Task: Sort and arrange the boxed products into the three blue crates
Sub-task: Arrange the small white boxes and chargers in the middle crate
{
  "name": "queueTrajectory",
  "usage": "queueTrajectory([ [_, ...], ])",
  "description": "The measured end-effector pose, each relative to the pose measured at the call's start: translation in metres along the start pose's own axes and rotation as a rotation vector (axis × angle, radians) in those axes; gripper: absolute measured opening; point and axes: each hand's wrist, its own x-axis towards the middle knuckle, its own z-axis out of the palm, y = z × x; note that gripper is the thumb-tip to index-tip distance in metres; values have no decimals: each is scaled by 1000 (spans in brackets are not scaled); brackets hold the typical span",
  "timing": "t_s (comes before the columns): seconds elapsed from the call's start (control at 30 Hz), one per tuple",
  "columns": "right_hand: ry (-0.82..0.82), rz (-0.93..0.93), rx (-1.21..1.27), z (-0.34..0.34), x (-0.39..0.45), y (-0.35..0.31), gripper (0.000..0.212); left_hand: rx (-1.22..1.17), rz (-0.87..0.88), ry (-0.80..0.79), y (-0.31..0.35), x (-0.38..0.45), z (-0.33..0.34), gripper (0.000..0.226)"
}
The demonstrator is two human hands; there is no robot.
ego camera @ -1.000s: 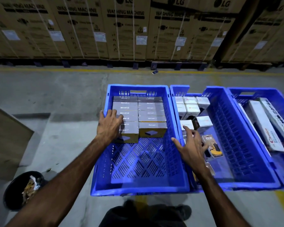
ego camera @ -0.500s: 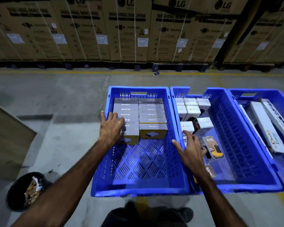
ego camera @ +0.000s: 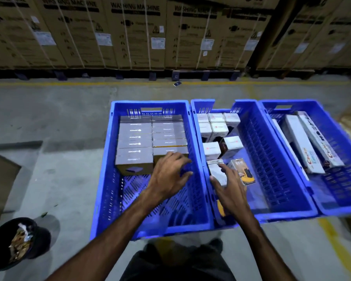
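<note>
Three blue crates stand side by side on the floor. The left crate (ego camera: 107,179) holds two rows of grey boxes (ego camera: 135,138) at its far end. My left hand (ego camera: 168,175) rests on the front grey box (ego camera: 175,151) of the right row, fingers loosely bent. The middle crate (ego camera: 272,169) holds small white boxes (ego camera: 216,123) and a 65W charger box (ego camera: 242,169). My right hand (ego camera: 229,187) pinches a small white box (ego camera: 216,172) between thumb and fingers. The right crate (ego camera: 332,191) holds long white boxes (ego camera: 301,142).
A black bin (ego camera: 18,243) with scraps sits on the floor at the near left. Stacked washing machine cartons (ego camera: 170,31) line the far side behind a yellow floor line. A brown board (ego camera: 0,175) leans at the left edge.
My left hand moved from the left row's front grey box to the right row's front box. My right hand reached further into the middle crate onto the small white box.
</note>
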Motion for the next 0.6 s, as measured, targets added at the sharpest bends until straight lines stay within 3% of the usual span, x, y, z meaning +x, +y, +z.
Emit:
queueTrajectory([
  [0.23,65,-25,61,-46,23,44,41,-118,12,53,49,46,46,27],
  [0.33,10,-72,88,-71,47,67,36,4,-99,43,60,71,60,26],
  [0.6,-181,-160,2,-105,145,99,48,311,-200,-49,50,135,86,27],
])
